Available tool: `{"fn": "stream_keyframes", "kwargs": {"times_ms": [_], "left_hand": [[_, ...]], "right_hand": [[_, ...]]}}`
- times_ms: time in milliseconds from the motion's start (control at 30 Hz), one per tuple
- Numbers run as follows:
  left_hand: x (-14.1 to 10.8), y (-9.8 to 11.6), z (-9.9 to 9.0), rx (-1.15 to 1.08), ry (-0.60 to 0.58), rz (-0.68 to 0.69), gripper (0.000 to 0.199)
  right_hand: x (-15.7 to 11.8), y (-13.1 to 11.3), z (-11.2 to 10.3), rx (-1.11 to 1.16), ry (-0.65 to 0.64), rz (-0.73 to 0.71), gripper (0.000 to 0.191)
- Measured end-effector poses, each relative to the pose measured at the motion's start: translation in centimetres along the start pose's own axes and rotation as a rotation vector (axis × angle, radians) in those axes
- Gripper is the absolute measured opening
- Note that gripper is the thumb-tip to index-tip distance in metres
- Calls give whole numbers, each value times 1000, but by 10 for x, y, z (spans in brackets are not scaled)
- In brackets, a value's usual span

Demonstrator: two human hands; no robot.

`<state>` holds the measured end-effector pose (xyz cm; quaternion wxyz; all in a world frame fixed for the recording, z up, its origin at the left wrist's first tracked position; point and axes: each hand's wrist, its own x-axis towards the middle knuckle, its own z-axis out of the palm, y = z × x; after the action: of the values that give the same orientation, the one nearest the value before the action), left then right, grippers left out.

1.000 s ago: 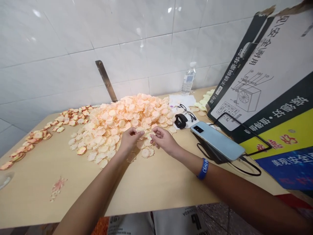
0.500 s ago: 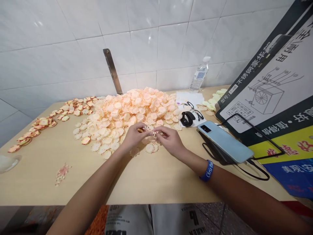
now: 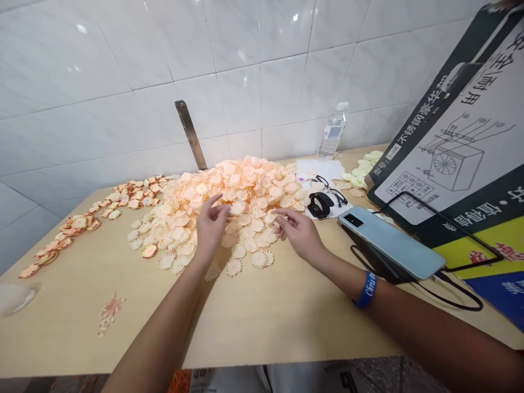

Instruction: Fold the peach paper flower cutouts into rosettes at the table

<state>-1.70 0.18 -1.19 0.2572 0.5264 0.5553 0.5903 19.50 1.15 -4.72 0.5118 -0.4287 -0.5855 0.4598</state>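
Left hand point(image 3: 210, 224) is hovering over the near edge of the big pile of peach paper flowers point(image 3: 229, 196), fingers loosely spread, thumb and forefinger pinching one flower piece point(image 3: 236, 207) at the fingertips. Right hand point(image 3: 301, 232) is lying low over the pile's right front edge, fingers half curled, tips closing on a small flower point(image 3: 273, 217); how firm that hold is, cannot tell. A blue wristband point(image 3: 365, 288) is sitting on the right wrist.

The pile is sitting mid-desk point(image 3: 266, 311) against the tiled wall, with loose single flowers spilling toward the person. Left of the pile, a trail of red-edged flowers point(image 3: 82, 221) is running along the desk's far left side. Nearer the person and left of the pile, a small pink scrap cluster point(image 3: 109, 311) is lying alone.

Right of the pile: a black smartwatch point(image 3: 319, 204), eyeglasses point(image 3: 329, 188) on white paper, then a light-blue phone point(image 3: 391, 243) resting on a black cable. Behind those, a water bottle point(image 3: 331, 134) is standing by the wall, pale yellow flowers point(image 3: 362, 169) beside it. A printed cardboard box point(image 3: 458, 153) is leaning at far right.
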Motion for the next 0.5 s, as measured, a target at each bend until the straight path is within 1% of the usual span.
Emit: {"fn": "stream_keyframes", "kwargs": {"times_ms": [33, 67, 100, 133, 167, 233, 300, 400, 500], "left_hand": [[-3, 2, 3, 29, -94, 31, 32], [-8, 5, 5, 84, -175, 80, 33], [-12, 7, 8, 162, -235, 143, 28], [-16, 9, 10, 245, -262, 208, 21], [-20, 11, 12, 315, -267, 257, 19], [-26, 13, 14, 391, -255, 298, 24], [-31, 14, 17, 398, -276, 300, 23], [-37, 13, 22, 361, -376, 313, 16], [-41, 13, 27, 308, -424, 285, 14]], "right_hand": [[5, 1, -3, 1, 44, 34, 31], [9, 3, -5, 17, 74, 67, 37], [13, 4, -7, 43, 92, 93, 40], [15, 5, -8, 74, 99, 112, 40], [17, 6, -8, 101, 95, 126, 37], [15, 6, -6, 133, 66, 147, 32], [11, 3, -3, 138, 9, 166, 33], [2, -3, 2, 129, -81, 162, 36], [-3, -6, 4, 118, -129, 147, 40]]}}
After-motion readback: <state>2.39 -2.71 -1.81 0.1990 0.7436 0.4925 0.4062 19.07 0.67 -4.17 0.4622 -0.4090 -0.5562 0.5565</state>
